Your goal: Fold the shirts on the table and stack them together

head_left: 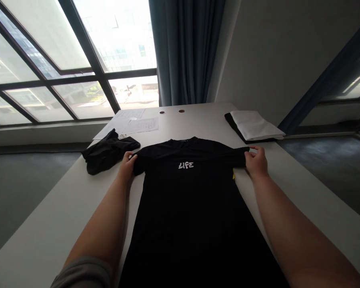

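A black T-shirt (189,208) lies spread on the white table, its collar toward the far end and white lettering across the chest. My left hand (127,167) pinches the end of the left sleeve. On the other side my right hand (257,162) grips the tip of the right sleeve between thumb and fingers. Both sleeves are stretched outward. A bit of yellow shows at the shirt's right edge, just below the sleeve; I cannot make out what it is. The shirt's lower end runs out of the frame.
A crumpled black cloth (109,154) lies beyond my left hand. Folded white and black fabric (255,126) is stacked at the far right of the table (198,120). Paper sheets (141,125) lie at the far left. Behind are a window and a blue curtain (187,52).
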{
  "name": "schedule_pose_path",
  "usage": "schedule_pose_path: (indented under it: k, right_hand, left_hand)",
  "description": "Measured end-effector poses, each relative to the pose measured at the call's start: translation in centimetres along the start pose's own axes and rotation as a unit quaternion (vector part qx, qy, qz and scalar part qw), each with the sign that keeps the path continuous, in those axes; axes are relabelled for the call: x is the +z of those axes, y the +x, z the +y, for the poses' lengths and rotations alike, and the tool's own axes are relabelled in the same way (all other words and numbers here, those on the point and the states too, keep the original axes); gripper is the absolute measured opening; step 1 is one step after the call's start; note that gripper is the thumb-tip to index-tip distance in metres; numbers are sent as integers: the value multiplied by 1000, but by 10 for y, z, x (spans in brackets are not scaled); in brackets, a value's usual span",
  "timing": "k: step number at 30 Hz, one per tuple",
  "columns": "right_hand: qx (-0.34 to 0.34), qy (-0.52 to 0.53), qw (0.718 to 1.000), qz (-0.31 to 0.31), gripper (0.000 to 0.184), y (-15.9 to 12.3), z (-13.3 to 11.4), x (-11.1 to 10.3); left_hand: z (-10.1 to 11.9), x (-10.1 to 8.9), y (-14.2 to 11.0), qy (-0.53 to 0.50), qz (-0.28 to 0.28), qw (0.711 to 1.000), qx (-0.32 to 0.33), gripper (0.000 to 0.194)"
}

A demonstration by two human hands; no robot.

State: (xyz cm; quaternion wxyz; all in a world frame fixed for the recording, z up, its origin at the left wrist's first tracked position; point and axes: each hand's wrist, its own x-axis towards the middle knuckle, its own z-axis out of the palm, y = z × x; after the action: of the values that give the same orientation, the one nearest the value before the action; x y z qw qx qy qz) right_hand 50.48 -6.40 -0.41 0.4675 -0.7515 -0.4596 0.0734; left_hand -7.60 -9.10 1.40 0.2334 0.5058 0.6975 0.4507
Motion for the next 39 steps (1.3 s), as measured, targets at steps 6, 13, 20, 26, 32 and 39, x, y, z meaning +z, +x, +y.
schedule_pose_path:
  k: [6,13,20,26,32,39]
  right_hand:
    - [-8,21,1000,-4,40,5,10,3]
    - [-32,53,998,-2,43,11,27,10]
    - [-29,54,998,-3,42,7,19,8]
    - [-20,66,998,-15,40,5,12,5]
    - [-25,69,997,-18,41,4,13,7]
    - [-35,85,995,-32,43,4,12,8]
  left_hand:
    - [16,-20,-8,-285,-143,943,-98,55]
    - [26,-33,-17,-261,-274,916,-130,74]
    - [24,-33,-21,-411,-220,882,-69,57]
    - [24,-30,-18,-318,-302,888,-135,64]
    - [42,-10,-20,-120,-80,989,34,69]
    - [97,37,-46,138,-184,947,226,83]
